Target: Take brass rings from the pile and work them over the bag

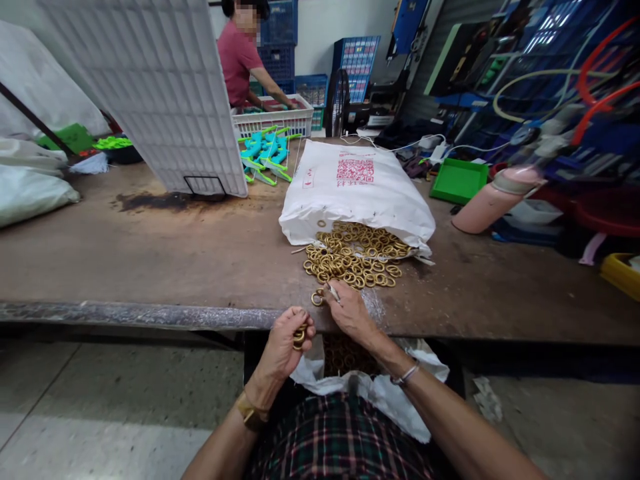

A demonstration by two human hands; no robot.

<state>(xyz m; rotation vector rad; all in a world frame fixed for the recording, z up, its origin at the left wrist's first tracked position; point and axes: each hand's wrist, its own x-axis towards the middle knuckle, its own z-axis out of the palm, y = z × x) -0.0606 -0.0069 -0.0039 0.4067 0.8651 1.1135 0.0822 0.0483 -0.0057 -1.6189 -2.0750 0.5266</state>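
My left hand is closed around several brass-coloured rings, just in front of the table edge. Over the tabletop, my right hand pinches one more brass-coloured ring at its fingertips. A small pale thing shows between those fingers, too small to name. Beyond the right hand, a pile of brass-coloured rings spills from the mouth of a white woven sack with red print. Below the table edge, on my lap, a white bag lies open with many rings inside, partly hidden by my right arm.
A white ribbed panel stands on the table at left. Turquoise and green plastic pieces lie behind it. At right are a green tray and a pink bottle. Across the table, a person reaches into a white crate.
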